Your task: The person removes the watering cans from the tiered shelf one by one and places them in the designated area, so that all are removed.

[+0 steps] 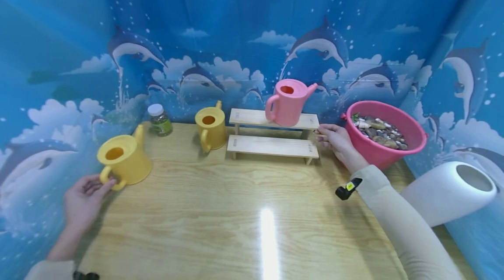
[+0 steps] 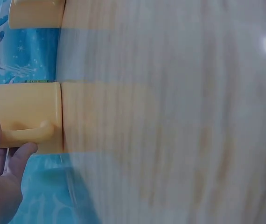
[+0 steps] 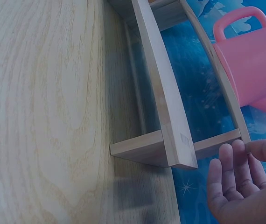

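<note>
My left hand holds the handle of a yellow watering can, which stands at the left of the table with its spout pointing away. In the left wrist view, thumb and fingers are around that handle. At the right end of a two-step wooden shelf, my right hand pinches the corner of the upper board between thumb and fingertips. A pink watering can stands on this upper board, its spout to the right. A second yellow watering can is left of the shelf.
A jar with a white lid stands at the back left. Right of the shelf sits a pink bucket holding pebbles and shells. A white vase-like container is beside the right forearm. Blue dolphin-print curtain surrounds the table.
</note>
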`<state>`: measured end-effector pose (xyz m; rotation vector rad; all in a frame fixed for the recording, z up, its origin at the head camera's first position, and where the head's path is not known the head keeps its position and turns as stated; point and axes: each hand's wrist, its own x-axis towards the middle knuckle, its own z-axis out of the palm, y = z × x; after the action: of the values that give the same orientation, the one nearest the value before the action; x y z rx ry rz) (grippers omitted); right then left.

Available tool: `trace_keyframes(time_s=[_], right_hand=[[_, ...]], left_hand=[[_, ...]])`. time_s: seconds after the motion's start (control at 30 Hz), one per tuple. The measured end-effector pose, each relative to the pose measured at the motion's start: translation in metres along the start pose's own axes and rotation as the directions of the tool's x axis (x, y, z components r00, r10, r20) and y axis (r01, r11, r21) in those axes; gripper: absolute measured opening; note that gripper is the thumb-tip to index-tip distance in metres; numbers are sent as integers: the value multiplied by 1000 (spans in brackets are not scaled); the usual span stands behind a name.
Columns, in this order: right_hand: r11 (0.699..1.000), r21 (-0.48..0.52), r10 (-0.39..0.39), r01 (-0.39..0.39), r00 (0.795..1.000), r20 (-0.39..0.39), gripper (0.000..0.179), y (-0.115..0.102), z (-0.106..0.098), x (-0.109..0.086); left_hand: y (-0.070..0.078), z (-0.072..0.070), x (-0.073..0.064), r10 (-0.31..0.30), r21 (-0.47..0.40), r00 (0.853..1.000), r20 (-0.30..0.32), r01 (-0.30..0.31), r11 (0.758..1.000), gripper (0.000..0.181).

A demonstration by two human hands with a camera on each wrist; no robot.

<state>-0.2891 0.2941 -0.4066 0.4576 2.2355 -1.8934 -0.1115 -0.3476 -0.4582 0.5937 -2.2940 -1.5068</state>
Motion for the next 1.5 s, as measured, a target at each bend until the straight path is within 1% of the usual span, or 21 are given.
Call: trace_keyframes(time_s=[0.07,0.13,0.23,0.27,0.33,0.47,0.5,0.57,0.63,0.67,0.73,0.77,0.83,0.9,0.97,1.03,1.1,1.23,1.3,1.37,1.5], right_hand=[[1000,-1,0,0,1000,2,46,-1,0,0],[1000,-2,0,0,1000,3,48,-1,0,-1],[1000,-7,3,-3,1000,-1,46,-2,0,-1],[1000,-10,4,-4,1000,-3,45,-2,0,0],[1000,-7,6,-6,1000,-4,43,-2,0,0],[1000,-7,10,-10,1000,-6,42,-2,0,1],[1000,-6,9,-9,1000,-3,44,-2,1,1],[1000,-10,10,-10,1000,-3,46,-2,1,1],[1000,-9,11,-11,1000,-1,48,-3,1,0],[1000,-10,12,-12,1000,0,48,-3,0,0],[1000,-10,18,-18,1000,-4,47,-3,0,0],[1000,-9,20,-21,1000,-5,46,-2,0,0],[1000,-6,19,-19,1000,-4,46,-2,0,0],[1000,-8,21,-21,1000,-7,45,-2,0,1],[1000,-3,22,-22,1000,-8,46,-2,0,1],[1000,1,26,-26,1000,-11,46,-2,1,1],[1000,5,26,-26,1000,-9,47,-2,1,1],[1000,5,27,-27,1000,-9,46,-1,0,-1],[1000,2,31,-31,999,-12,46,-1,0,-1],[999,-1,37,-37,999,-12,45,-2,0,-1],[999,-5,35,-35,999,-6,44,-3,-1,-1]], left_hand=[[0,-2,0,-8,18,1000,8,8,1000,21],[4,-4,0,-11,9,1000,1,11,1000,21],[13,-7,1,-13,-20,1000,-23,12,1000,27],[18,-9,1,-12,-27,999,-32,11,1000,32],[29,-10,1,-9,5,999,-51,9,1000,39],[55,-11,1,-3,57,996,-86,8,998,45],[62,-11,1,6,58,996,-92,-1,998,45],[74,-8,2,41,52,995,-90,-37,998,43],[85,-2,4,85,44,994,-67,-82,996,42],[91,2,4,120,30,992,-47,-119,992,41],[102,16,6,185,-9,983,-10,-185,983,39],[108,24,6,217,-44,976,7,-216,975,37],[119,42,7,266,-108,962,52,-260,960,36],[129,61,6,316,-151,944,95,-300,942,35],[140,80,4,361,-181,921,147,-334,925,35],[149,100,4,397,-190,895,202,-362,913,36],[158,121,3,420,-221,874,242,-372,902,38],[174,164,5,427,-240,847,317,-364,900,40],[182,184,5,446,-258,828,339,-374,891,39],[190,202,4,470,-284,806,361,-385,878,39],[205,233,-2,487,-340,770,412,-365,866,39]])
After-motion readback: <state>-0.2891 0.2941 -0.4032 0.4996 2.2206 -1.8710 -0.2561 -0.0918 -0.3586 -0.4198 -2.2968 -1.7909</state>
